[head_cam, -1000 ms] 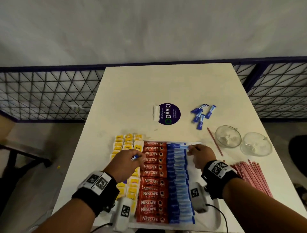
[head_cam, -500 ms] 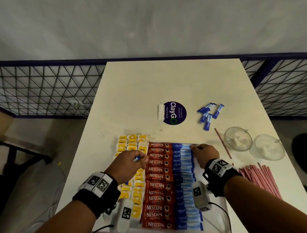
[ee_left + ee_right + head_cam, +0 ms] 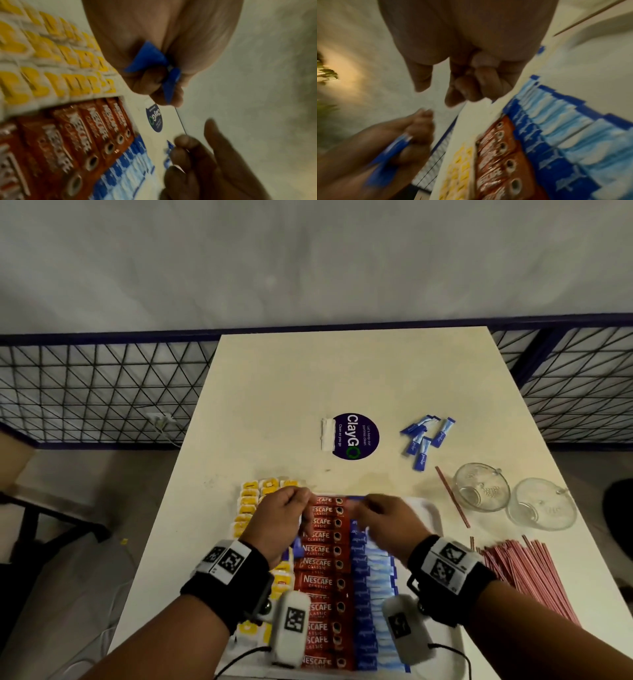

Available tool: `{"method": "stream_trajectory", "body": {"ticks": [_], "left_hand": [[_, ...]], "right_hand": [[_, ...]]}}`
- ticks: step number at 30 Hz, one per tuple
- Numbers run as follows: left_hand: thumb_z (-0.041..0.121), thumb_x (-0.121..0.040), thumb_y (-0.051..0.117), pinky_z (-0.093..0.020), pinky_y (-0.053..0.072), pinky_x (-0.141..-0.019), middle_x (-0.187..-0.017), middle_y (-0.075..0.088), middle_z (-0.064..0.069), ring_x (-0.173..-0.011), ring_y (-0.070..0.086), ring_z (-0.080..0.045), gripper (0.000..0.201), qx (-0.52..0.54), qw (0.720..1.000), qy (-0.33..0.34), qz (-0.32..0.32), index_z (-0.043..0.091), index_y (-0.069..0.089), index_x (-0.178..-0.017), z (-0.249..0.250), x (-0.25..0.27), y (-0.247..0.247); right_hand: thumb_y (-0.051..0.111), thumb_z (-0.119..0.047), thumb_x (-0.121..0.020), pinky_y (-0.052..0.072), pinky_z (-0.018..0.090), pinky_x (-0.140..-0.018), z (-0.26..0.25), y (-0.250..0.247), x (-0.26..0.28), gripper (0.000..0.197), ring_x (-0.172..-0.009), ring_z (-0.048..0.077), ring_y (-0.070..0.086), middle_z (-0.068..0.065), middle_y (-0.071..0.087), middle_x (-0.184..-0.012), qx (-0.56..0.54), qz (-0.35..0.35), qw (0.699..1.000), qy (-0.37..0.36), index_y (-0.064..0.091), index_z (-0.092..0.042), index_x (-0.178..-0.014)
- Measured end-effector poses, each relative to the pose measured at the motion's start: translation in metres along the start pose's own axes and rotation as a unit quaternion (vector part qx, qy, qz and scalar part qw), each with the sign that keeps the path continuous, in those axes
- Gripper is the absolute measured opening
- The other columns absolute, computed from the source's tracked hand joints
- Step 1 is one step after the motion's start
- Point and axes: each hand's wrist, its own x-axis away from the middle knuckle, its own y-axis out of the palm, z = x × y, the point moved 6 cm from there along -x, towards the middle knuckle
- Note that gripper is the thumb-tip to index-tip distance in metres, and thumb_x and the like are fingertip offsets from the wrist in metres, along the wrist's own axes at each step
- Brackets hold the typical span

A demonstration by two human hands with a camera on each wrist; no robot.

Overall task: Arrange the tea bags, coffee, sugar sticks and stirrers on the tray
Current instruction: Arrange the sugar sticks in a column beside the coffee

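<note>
A white tray (image 3: 430,508) at the table's near edge holds yellow tea bags (image 3: 248,501) on the left, red coffee sachets (image 3: 318,580) in the middle and blue sugar sticks (image 3: 375,577) on the right. My left hand (image 3: 294,508) hovers over the far end of the coffee row and grips a few blue sugar sticks (image 3: 150,59). My right hand (image 3: 373,508) is close beside it over the far end of the sugar row. Its fingers (image 3: 471,88) are curled with the thumb apart, and nothing shows plainly between them. Red stirrers (image 3: 524,570) lie in a heap right of the tray.
Loose sugar sticks (image 3: 424,436) lie on the table beyond the tray, next to a round purple sticker (image 3: 354,436). One stirrer (image 3: 452,498) and two glass cups (image 3: 481,486) (image 3: 539,503) sit at the right. A wire fence runs behind the table.
My left hand moved forward from the tea bags to the far end of the coffee row. My right hand left the top sugar stick and shifted left toward it.
</note>
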Motion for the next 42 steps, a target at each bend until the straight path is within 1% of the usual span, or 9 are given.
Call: {"method": "stream_trajectory", "body": {"ticks": [3, 10, 16, 23, 26, 28, 35, 38, 42], "left_hand": [[0.019, -0.103, 0.040, -0.031, 0.046, -0.057, -0.060, 0.061, -0.001, -0.058, 0.058, -0.022, 0.026, 0.076, 0.996, 0.013, 0.054, 0.009, 0.058, -0.087, 0.013, 0.002, 0.016], [0.024, -0.103, 0.037, -0.016, 0.034, -0.034, -0.099, 0.073, -0.008, -0.051, 0.056, -0.011, 0.026, 0.119, 0.991, 0.035, 0.058, 0.009, 0.057, -0.094, 0.025, 0.018, 0.033], [0.020, -0.100, 0.047, -0.013, 0.034, -0.035, -0.063, 0.064, -0.003, -0.039, 0.050, -0.005, 0.025, 0.049, 0.998, 0.034, 0.027, 0.006, 0.065, -0.091, 0.019, 0.023, 0.026], [0.026, -0.096, 0.056, -0.020, 0.033, -0.045, -0.047, 0.053, 0.010, -0.041, 0.041, -0.004, 0.019, -0.154, 0.983, 0.089, -0.042, 0.020, 0.071, -0.085, 0.023, 0.025, 0.034], [0.023, -0.088, 0.067, -0.015, 0.045, -0.063, -0.067, 0.067, 0.020, -0.064, 0.060, 0.003, 0.008, -0.231, 0.960, 0.137, -0.074, 0.023, 0.073, -0.082, 0.037, 0.026, 0.043], [0.022, -0.084, 0.072, -0.023, 0.050, -0.070, -0.078, 0.071, 0.008, -0.068, 0.062, -0.001, 0.002, -0.186, 0.970, 0.150, -0.053, 0.024, 0.072, -0.084, 0.043, 0.025, 0.045], [0.022, -0.084, 0.071, -0.010, 0.040, -0.055, -0.071, 0.064, 0.011, -0.053, 0.054, 0.007, 0.011, -0.180, 0.973, 0.093, -0.114, 0.015, 0.067, -0.092, 0.023, 0.030, 0.042], [0.014, -0.089, 0.066, -0.008, 0.036, -0.049, -0.059, 0.059, 0.015, -0.043, 0.049, 0.006, 0.002, -0.190, 0.970, 0.089, -0.126, 0.013, 0.067, -0.091, 0.016, 0.029, 0.038], [0.020, -0.091, 0.064, -0.006, 0.039, -0.061, -0.077, 0.062, 0.013, -0.065, 0.056, 0.008, 0.006, -0.291, 0.941, 0.114, -0.128, 0.024, 0.068, -0.089, 0.013, 0.021, 0.034]], "right_hand": [[0.065, -0.059, -0.077, 0.046, 0.031, -0.059, -0.020, 0.025, 0.015, 0.044, -0.053, 0.007, 0.054, -0.002, 0.061, -0.061, 0.044, -0.108, 0.992, -0.052, 0.064, -0.015, -0.073], [0.068, -0.022, -0.086, 0.042, 0.022, -0.050, -0.010, 0.017, 0.025, 0.010, -0.043, 0.006, 0.050, -0.005, 0.060, -0.055, -0.031, -0.095, 0.994, -0.041, 0.065, -0.015, -0.079], [0.060, -0.007, -0.091, 0.033, 0.022, -0.042, 0.004, -0.005, 0.029, 0.012, -0.040, 0.013, 0.039, 0.008, 0.061, -0.067, -0.221, -0.037, 0.974, -0.010, 0.054, -0.005, -0.080], [0.067, -0.031, -0.086, 0.038, 0.025, -0.054, 0.011, -0.014, 0.032, 0.005, -0.056, 0.008, 0.049, -0.001, 0.064, -0.083, -0.070, -0.047, 0.996, -0.020, 0.066, -0.027, -0.089], [0.068, -0.035, -0.085, 0.040, 0.021, -0.058, 0.000, -0.010, 0.035, 0.007, -0.052, -0.001, 0.049, -0.013, 0.061, -0.066, -0.005, -0.078, 0.994, -0.075, 0.065, -0.029, -0.087], [0.066, -0.029, -0.087, 0.041, 0.024, -0.056, -0.004, -0.005, 0.037, 0.014, -0.048, 0.005, 0.048, -0.011, 0.056, -0.053, 0.015, -0.084, 0.993, -0.086, 0.061, -0.021, -0.076], [0.062, 0.003, -0.086, 0.049, 0.034, -0.055, 0.004, -0.007, 0.032, 0.009, -0.059, 0.029, 0.057, 0.017, 0.062, -0.066, -0.362, 0.000, 0.932, -0.008, 0.057, -0.002, -0.079], [0.065, -0.001, -0.085, 0.049, 0.034, -0.055, 0.012, -0.005, 0.033, 0.007, -0.060, 0.027, 0.060, 0.013, 0.064, -0.073, -0.367, -0.007, 0.930, 0.024, 0.059, -0.003, -0.082], [0.066, -0.010, -0.086, 0.045, 0.031, -0.048, 0.030, -0.013, 0.034, 0.015, -0.053, 0.023, 0.053, 0.010, 0.066, -0.076, -0.300, 0.019, 0.952, 0.060, 0.064, 0.005, -0.089]]}}
